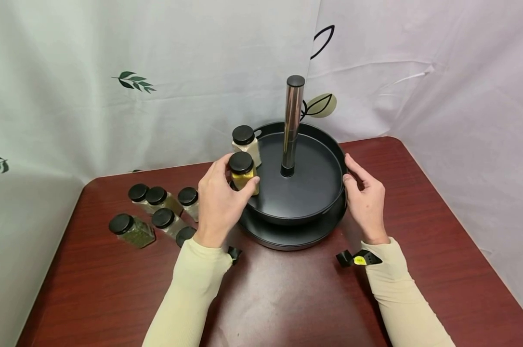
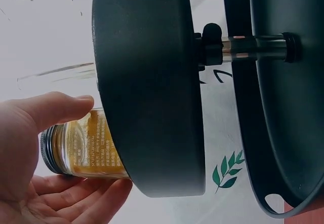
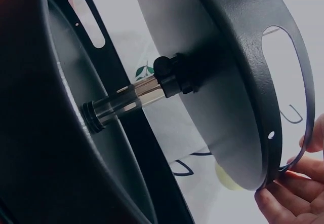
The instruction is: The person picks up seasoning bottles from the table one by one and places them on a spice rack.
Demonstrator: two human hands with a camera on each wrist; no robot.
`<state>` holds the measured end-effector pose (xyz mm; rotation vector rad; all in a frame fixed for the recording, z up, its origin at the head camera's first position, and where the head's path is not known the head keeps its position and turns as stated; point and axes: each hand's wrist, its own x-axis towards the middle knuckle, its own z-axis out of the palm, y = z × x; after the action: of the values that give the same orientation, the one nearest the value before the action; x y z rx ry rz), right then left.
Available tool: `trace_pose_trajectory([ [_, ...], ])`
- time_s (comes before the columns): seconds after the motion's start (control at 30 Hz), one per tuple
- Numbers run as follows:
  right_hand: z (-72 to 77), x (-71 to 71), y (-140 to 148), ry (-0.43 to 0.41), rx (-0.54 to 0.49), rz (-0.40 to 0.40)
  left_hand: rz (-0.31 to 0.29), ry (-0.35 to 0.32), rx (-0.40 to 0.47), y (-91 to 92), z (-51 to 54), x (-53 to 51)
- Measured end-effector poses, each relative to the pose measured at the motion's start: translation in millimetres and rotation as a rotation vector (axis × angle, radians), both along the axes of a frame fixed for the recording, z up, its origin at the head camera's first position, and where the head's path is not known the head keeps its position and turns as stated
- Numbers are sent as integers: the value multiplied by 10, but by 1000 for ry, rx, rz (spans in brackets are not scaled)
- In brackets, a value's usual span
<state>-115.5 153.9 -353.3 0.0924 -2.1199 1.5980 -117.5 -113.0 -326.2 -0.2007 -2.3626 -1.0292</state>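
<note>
A square clear spice jar (image 1: pixel 243 181) with a black lid and yellow contents is held by my left hand (image 1: pixel 218 200), thumb on one side and fingers on the other. It is at the left rim of the upper tray of a black two-tier rack (image 1: pixel 302 197). In the left wrist view, printed lettering shows on the jar (image 2: pixel 93 143). Just behind it, a spice jar (image 1: pixel 250 147) with pale contents stands on the same tray. My right hand (image 1: pixel 367 202) pinches the tray's right rim; the right wrist view shows its fingers (image 3: pixel 291 196) beside the handle cut-out.
Left of the rack, several black-lidded spice jars stand or lie on the red-brown table, including one with green flakes (image 1: pixel 137 233). My left forearm partly hides some. A metal post (image 1: pixel 293 111) rises from the rack's middle. A white leaf-print curtain (image 1: pixel 192 86) hangs behind.
</note>
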Motion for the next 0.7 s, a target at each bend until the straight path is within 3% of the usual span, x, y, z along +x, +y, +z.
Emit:
trace_pose_trajectory([
  [0.33, -21, -21, 16, 58, 19, -20, -6, -24, -42, -73, -5, 76],
  [0.7, -16, -19, 36, 40, -1, -15, 55, 26, -30, -375, -32, 334],
])
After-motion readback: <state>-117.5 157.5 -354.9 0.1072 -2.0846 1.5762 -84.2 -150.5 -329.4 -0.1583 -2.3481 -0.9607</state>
